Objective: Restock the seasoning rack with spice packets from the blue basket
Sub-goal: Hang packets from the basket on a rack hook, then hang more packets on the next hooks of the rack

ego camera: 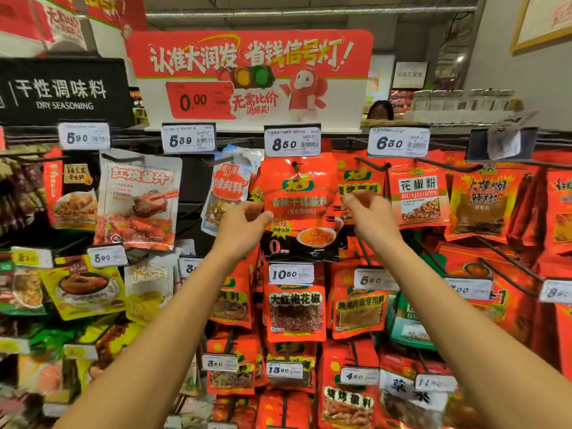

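Red-and-black spice packet hanging on peg, left hand pinching one edge — right hand the other

Rack face packed tight with hanging packets, barely any gap between columns. Only open pocket: dark gap at 9 o'clock of the left hand, between the white sauce packet and the tilted pale packet. Red dip-seasoning packet hangs between both hands, right hand at its 3 o'clock. Price tag 8.50 sits right over its peg at 12 o'clock, blocking approach from above. Tag 10.50 juts out at 6 o'clock. Bare pegs stick out at 4 o'clock. Open air in front of rack, arms reaching through.
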Demonstrator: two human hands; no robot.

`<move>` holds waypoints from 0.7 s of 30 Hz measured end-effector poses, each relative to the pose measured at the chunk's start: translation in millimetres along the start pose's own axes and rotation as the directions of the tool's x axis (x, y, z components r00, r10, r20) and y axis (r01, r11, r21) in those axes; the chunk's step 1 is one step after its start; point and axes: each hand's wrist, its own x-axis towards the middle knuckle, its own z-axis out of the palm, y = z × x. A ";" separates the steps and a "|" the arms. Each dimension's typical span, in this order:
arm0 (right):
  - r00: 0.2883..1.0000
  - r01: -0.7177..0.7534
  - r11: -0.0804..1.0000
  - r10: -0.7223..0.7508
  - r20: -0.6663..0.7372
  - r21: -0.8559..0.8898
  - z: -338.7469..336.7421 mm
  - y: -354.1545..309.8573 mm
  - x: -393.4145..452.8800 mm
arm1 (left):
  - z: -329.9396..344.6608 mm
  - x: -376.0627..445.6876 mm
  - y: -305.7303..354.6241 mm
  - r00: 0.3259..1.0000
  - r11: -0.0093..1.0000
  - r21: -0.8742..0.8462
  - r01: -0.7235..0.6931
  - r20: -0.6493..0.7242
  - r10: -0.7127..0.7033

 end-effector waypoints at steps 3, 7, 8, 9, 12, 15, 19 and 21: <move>0.999 0.036 0.990 -0.040 0.026 0.138 -36.1 -1.2 -32.0 | 5.2 -32.3 12.7 1.000 0.997 -0.076 -0.002 -0.012 0.002; 0.983 -0.076 0.954 0.024 0.181 0.289 -83.7 27.1 -78.0 | 33.6 -87.7 24.4 0.997 0.974 -0.214 0.070 0.056 -0.059; 0.977 -0.108 0.950 0.047 0.208 0.293 -92.8 41.4 -88.7 | 44.5 -101.8 24.1 0.994 0.965 -0.242 0.099 0.078 -0.082; 0.968 -0.145 0.946 0.075 0.240 0.290 -101.3 58.2 -100.0 | 56.9 -116.4 22.2 0.989 0.957 -0.259 0.133 0.098 -0.111; 0.924 -0.266 0.935 0.179 0.339 0.232 -123.4 116.4 -132.7 | 99.0 -159.3 4.9 0.965 0.923 -0.289 0.256 0.133 -0.226; 0.856 -0.395 0.908 0.310 0.414 0.136 -144.2 179.6 -164.5 | 144.5 -202.2 -23.6 0.903 0.855 -0.291 0.429 0.160 -0.399; 0.774 -0.516 0.856 0.479 0.414 -0.026 -168.0 259.4 -212.7 | 195.6 -259.5 -72.4 0.781 0.743 -0.241 0.625 0.190 -0.595; 0.703 -0.612 0.788 0.580 0.412 -0.066 -178.0 297.4 -240.3 | 217.0 -289.7 -100.1 0.696 0.663 -0.212 0.718 0.225 -0.682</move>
